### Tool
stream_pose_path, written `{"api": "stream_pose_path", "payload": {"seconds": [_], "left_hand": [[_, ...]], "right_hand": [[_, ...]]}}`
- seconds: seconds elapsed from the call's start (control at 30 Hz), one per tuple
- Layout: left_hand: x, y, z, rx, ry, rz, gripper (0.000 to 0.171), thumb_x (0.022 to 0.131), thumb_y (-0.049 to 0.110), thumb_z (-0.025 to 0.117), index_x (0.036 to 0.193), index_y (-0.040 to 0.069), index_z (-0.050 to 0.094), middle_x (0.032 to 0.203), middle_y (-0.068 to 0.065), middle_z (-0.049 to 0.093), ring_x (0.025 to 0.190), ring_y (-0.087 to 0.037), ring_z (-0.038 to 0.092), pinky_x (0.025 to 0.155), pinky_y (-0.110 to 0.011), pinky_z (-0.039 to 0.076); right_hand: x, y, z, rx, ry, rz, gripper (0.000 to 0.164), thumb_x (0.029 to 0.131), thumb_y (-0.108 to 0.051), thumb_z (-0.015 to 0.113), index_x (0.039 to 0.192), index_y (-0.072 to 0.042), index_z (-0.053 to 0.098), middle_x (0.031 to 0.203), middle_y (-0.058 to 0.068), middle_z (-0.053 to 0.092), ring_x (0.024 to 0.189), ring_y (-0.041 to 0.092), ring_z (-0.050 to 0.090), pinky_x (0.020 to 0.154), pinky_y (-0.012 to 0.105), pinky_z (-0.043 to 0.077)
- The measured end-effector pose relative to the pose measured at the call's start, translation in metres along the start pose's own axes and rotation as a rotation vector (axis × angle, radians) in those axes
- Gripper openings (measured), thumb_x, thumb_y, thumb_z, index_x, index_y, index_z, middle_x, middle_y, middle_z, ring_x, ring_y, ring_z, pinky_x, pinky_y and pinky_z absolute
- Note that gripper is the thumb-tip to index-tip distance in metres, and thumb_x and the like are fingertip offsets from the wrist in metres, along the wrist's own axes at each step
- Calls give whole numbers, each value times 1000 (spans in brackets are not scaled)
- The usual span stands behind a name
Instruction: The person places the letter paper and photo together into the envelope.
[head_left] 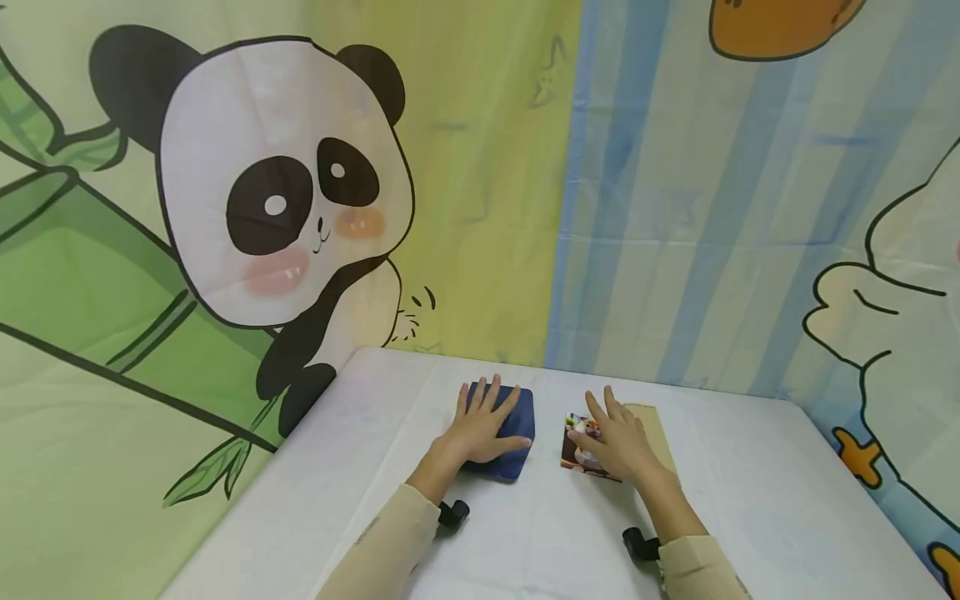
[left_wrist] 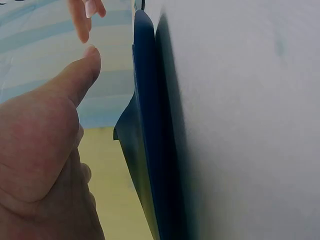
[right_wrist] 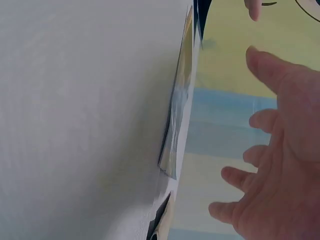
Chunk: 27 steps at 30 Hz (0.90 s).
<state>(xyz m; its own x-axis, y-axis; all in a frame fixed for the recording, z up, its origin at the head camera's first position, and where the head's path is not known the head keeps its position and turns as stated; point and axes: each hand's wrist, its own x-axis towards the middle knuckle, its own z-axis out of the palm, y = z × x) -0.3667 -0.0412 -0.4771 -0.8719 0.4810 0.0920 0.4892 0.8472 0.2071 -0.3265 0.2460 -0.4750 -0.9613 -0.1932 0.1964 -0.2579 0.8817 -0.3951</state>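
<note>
A flat dark blue item (head_left: 526, 417), its kind unclear, lies on the white table, with a raised flap or fold (left_wrist: 129, 120) in the left wrist view. Over it my left hand (head_left: 480, 435) is spread, fingers straight; the left wrist view shows a gap between palm and item. To the right lies a thin glossy packet or card with a colourful picture (head_left: 571, 457), seen edge-on as a clear-looking sleeve (right_wrist: 177, 110) in the right wrist view. My right hand (head_left: 624, 446) hovers above it with fingers apart, holding nothing. Partly under that hand is a flat tan item (head_left: 654, 421).
White cloth covers the table (head_left: 540, 550). Behind it hangs a printed curtain (head_left: 480, 208) with a panda, meeting the table's far edge. Small black devices sit at the left wrist (head_left: 453, 515) and right wrist (head_left: 639, 545).
</note>
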Motion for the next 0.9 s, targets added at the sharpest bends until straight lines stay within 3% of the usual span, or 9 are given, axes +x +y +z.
{"api": "stream_pose_path", "payload": {"seconds": [0.3, 0.57, 0.9], "left_hand": [[-5, -11, 3, -5, -23, -18, 90, 95, 78, 47, 167, 38, 10, 176, -11, -9, 161, -38, -13, 123, -65, -15], [-8, -17, -2, -4, -28, 10, 93, 94, 75, 54, 167, 33, 16, 176, -15, -7, 161, -41, -13, 123, -67, -13], [-12, -33, -15, -28, -84, 57, 117, 77, 79, 72, 167, 38, 11, 175, -13, -12, 160, -39, -14, 122, -69, -13]], "right_hand": [[8, -20, 8, 1, -20, -68, 86, 101, -52, 62, 165, -9, 24, 171, 28, 12, 153, 53, 25, 117, 76, 19], [11, -31, 12, -4, -56, -69, 87, 101, -53, 62, 166, -12, 22, 172, 25, 11, 155, 49, 24, 118, 76, 18], [18, -47, 20, 6, -59, -84, 86, 100, -53, 64, 165, -13, 25, 171, 24, 16, 154, 48, 28, 118, 75, 20]]}}
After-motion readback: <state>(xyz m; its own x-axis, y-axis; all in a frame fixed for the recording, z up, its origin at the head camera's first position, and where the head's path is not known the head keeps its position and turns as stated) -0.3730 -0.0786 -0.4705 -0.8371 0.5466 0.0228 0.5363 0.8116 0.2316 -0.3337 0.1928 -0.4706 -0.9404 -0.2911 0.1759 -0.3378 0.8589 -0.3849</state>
